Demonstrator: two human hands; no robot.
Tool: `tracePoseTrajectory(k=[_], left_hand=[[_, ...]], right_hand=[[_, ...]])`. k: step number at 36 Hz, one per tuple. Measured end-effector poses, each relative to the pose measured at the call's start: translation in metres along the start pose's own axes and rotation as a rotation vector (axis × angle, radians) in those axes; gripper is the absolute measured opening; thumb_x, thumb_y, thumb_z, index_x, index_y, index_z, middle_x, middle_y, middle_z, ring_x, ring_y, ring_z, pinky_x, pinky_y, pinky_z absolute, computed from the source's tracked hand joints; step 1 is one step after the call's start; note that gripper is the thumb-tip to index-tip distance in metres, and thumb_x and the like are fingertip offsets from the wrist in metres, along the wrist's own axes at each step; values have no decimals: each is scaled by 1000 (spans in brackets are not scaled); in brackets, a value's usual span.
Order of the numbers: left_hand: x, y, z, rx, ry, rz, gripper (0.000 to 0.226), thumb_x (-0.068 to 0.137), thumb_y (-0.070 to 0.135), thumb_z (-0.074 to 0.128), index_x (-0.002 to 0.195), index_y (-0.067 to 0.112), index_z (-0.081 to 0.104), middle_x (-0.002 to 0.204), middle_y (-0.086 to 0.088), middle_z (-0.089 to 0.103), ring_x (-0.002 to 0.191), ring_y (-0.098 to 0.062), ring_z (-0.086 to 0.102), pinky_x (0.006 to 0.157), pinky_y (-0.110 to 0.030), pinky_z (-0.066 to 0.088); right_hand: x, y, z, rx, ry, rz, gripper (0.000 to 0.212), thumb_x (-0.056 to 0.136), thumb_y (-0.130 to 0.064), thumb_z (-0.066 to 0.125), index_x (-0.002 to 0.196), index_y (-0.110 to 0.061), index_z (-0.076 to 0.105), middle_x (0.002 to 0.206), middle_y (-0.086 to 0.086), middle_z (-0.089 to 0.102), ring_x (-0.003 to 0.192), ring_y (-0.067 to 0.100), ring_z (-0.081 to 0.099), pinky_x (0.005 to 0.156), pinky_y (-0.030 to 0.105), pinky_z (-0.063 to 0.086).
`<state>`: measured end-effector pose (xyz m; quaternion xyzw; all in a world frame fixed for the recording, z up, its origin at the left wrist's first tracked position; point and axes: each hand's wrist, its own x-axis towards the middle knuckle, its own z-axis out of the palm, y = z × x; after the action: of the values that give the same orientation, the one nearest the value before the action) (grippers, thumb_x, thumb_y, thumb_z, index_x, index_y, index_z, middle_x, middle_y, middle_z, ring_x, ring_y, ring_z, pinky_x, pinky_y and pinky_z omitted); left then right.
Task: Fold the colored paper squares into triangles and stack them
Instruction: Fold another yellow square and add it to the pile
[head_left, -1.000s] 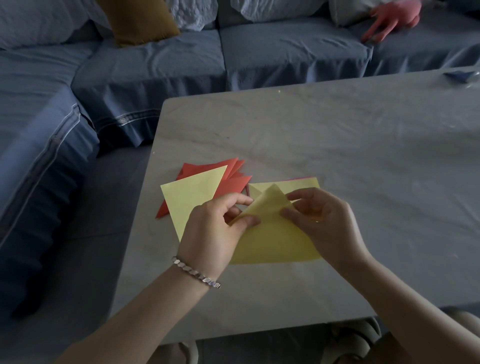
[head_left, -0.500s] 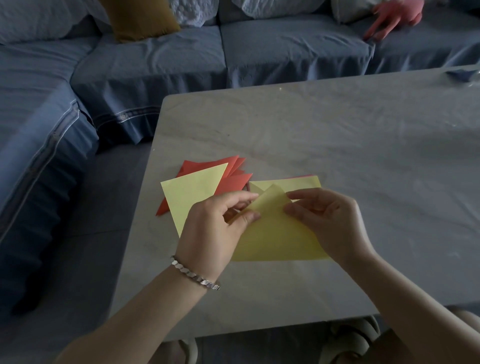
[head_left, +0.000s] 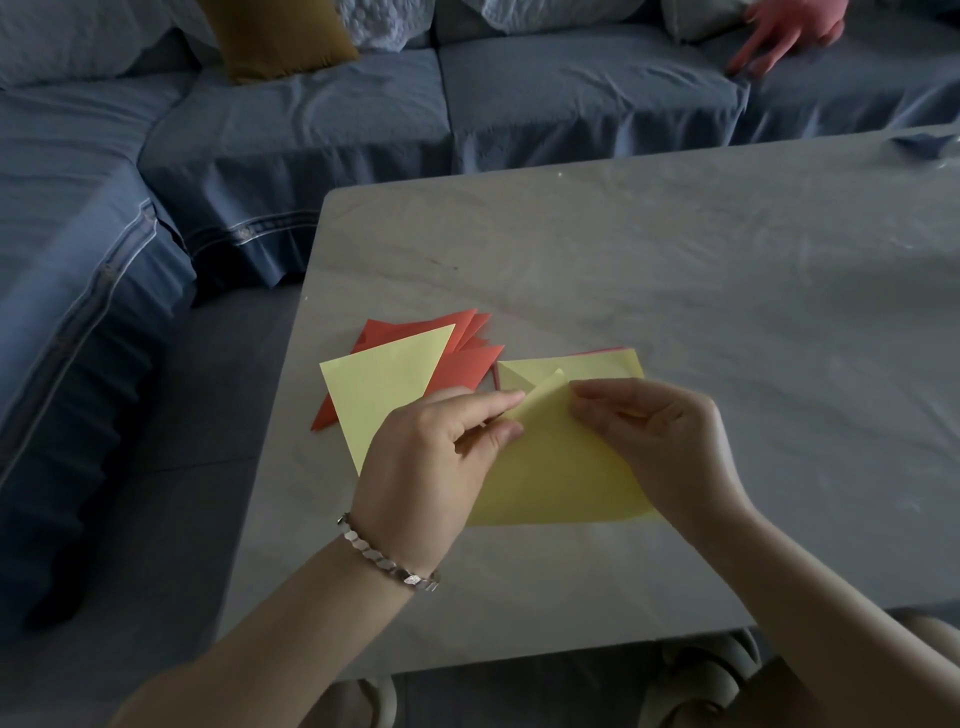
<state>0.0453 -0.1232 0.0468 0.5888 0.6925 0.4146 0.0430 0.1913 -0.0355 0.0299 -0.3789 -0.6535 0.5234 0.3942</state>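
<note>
A pale grey marbled table (head_left: 675, 260) is bordered above and at left by a blue fabric sofa (head_left: 311, 130). At lower centre a yellow paper square (head_left: 561, 467) is pinched at its lifted corner by the left hand (head_left: 431, 457) and right hand (head_left: 660, 431), just right of a yellow folded triangle (head_left: 384, 384) laid over red folded triangles (head_left: 462, 369). A pink object (head_left: 779, 31) at upper right is cut off.

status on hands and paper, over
Both pinching: left hand and right hand on the yellow sheet, corner lifted. To its left, the triangle stack. Nothing blocks the fold.
</note>
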Motion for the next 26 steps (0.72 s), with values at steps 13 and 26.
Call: tracePoseTrajectory(k=[13, 26], left_hand=[[-10, -16, 4, -225, -79, -361, 29, 74, 10, 73, 95, 28, 67, 75, 16, 64, 75, -2, 61, 68, -3, 43], [-20, -76, 3, -398, 37, -831, 12, 78, -1, 67, 68, 5, 67, 55, -2, 63, 45, -12, 59, 41, -18, 50]], right_hand=[[9, 5, 10, -108, -214, 5, 25, 77, -5, 70, 73, -29, 69, 59, -31, 63, 65, -14, 58, 64, 1, 40], [27, 36, 64, -701, -372, -480, 20, 80, -13, 60, 95, -11, 72, 101, 4, 70, 98, 22, 63, 91, 33, 45]])
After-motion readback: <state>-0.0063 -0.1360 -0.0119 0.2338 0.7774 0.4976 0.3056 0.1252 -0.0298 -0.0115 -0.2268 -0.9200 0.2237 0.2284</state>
